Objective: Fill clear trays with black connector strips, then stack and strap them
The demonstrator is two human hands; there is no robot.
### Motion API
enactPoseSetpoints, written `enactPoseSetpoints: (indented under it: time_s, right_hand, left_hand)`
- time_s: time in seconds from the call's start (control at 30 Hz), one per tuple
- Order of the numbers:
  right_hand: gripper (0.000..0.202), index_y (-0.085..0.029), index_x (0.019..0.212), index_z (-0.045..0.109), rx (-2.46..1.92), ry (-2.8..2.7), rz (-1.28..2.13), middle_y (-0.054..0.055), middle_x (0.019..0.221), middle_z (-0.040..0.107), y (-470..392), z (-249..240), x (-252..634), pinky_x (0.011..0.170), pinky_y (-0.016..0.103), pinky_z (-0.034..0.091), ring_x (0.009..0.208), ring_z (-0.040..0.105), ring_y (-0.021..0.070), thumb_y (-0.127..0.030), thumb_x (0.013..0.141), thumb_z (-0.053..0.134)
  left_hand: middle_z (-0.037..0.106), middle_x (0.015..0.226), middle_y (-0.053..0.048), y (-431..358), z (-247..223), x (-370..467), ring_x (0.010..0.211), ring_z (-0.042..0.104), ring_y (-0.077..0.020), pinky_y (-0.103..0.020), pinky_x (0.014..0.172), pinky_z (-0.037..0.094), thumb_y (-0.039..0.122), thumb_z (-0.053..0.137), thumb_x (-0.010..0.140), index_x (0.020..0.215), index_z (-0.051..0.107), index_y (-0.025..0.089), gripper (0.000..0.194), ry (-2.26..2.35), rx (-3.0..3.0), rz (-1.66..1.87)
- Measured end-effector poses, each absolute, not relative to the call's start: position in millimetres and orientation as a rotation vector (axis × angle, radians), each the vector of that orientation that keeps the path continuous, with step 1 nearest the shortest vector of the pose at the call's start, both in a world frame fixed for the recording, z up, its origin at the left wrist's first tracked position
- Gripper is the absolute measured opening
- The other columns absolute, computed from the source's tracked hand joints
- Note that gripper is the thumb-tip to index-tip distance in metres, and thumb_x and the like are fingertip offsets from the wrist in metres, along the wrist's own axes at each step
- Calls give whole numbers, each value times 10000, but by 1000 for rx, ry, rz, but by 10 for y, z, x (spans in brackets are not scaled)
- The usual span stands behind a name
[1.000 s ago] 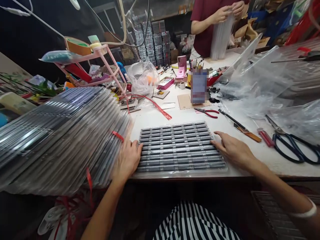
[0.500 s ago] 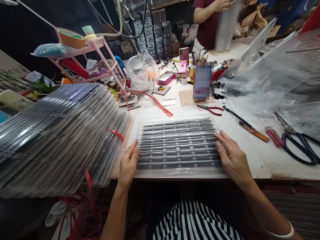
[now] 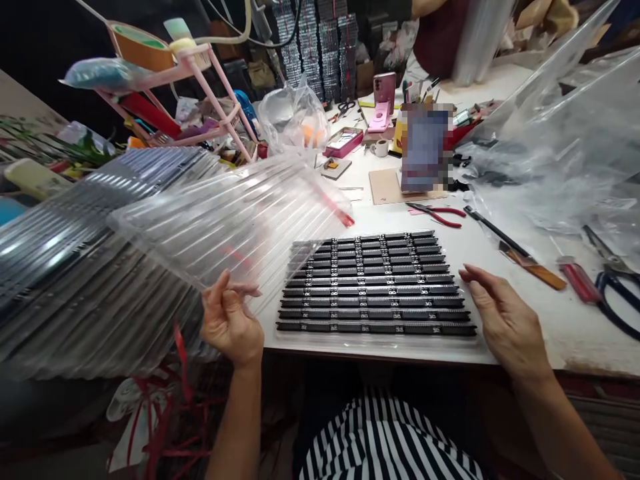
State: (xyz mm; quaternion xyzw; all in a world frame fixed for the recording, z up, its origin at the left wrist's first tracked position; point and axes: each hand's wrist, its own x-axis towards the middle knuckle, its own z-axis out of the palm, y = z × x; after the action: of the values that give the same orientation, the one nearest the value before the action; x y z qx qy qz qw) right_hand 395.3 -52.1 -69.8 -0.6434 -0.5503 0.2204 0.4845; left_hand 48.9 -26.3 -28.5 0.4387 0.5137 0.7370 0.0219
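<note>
A clear ridged plastic sheet [image 3: 215, 220] is pinched at its near edge by my left hand [image 3: 233, 320]. The sheet hangs tilted in the air, over the tray stack on the left and the left corner of the black parts. Several rows of black strip-like parts [image 3: 373, 290] lie in a clear tray [image 3: 370, 343] at the table's front edge. My right hand [image 3: 510, 323] is just beside the tray's right end, fingers apart and holding nothing.
A large stack of clear trays [image 3: 75, 300] fills the left side. Red-handled pliers [image 3: 440, 213], a knife [image 3: 535, 267] and big scissors [image 3: 615, 300] lie to the right. Plastic bags [image 3: 560, 160] and a pink rack [image 3: 215, 100] stand behind. A person [image 3: 440, 40] is across the table.
The clear sheet has come off the black parts and moved up and left with my left hand. My right hand has let go of the tray's side. The view has shifted slightly.
</note>
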Motion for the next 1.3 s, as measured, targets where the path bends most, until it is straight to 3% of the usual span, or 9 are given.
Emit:
enactPoseSetpoints:
  time_s: [0.3,0.5,0.63,0.8,0.9,1.0,1.07,1.13,1.3]
  right_hand:
    - [317,-245,1147,605,-1606,-1512,415,37,1127,613,-526,-668,3977,989,351,427,1060,571,203,-407,904,481]
    - [308,-267,1107,625,-1607,-1560,361,10,1115,616,-522,-665,3964,952,338,447,1051,576,194,-428,887,481]
    - [316,-272,1090,634,-1641,-1571,339,9,1110,621,-525,-662,3950,928,348,460,1052,577,201,-447,880,475]
    - [330,-283,1091,632,-1679,-1593,309,12,1116,623,-533,-651,3958,835,344,492,1051,580,211,-465,866,473]
    - [327,-286,1080,633,-1695,-1596,303,20,1115,625,-535,-643,3958,782,343,500,1056,579,214,-463,859,470]
    - [322,-288,1079,630,-1720,-1599,315,28,1124,625,-533,-631,3947,814,356,492,1071,575,217,-451,855,465]
    - [324,-291,1078,630,-1733,-1588,324,27,1123,632,-531,-624,3937,869,367,476,1077,576,220,-448,847,466]
    - [347,-293,1085,631,-1771,-1550,341,23,1124,641,-530,-619,3927,842,370,489,1083,577,225,-458,828,468]
    - [481,-289,1156,635,-1933,-1445,367,20,1159,637,-545,-619,3917,584,343,506,1070,586,249,-518,769,464]
  left_hand:
    - [486,966,-36,-322,-372,241,703,639,-135,-332,733,549,340,528,882,1094,630,168,291,2043,1549,2280]
    - [572,894,-39,-549,-639,124,776,605,-139,-288,767,509,343,545,877,1290,534,206,435,2284,1656,1692]
    - [619,693,-2,-799,-434,166,631,586,-146,-272,680,473,370,541,876,1387,424,240,540,2497,1741,1141]
    - [442,395,113,-1031,-113,375,346,420,-110,-208,447,390,391,495,900,1465,240,240,639,2232,1473,962]
    - [611,595,59,-1068,-117,463,483,541,-105,-217,548,478,351,484,914,1443,297,246,571,2032,1486,1189]
    - [662,1080,-51,-1029,-215,487,926,638,-161,-303,858,502,296,535,895,1401,375,260,532,1942,1812,1271]
    - [527,1334,-97,-987,-290,485,1207,515,-214,-363,1001,433,307,550,888,1425,328,254,583,1892,2037,1112]
    - [373,1466,-133,-955,-366,482,1359,336,-244,-412,1079,355,372,550,881,1465,226,224,684,1882,2166,889]
    - [209,1525,-204,-940,-564,487,1424,138,-296,-513,1096,291,537,515,843,1486,100,156,856,1964,2258,591]
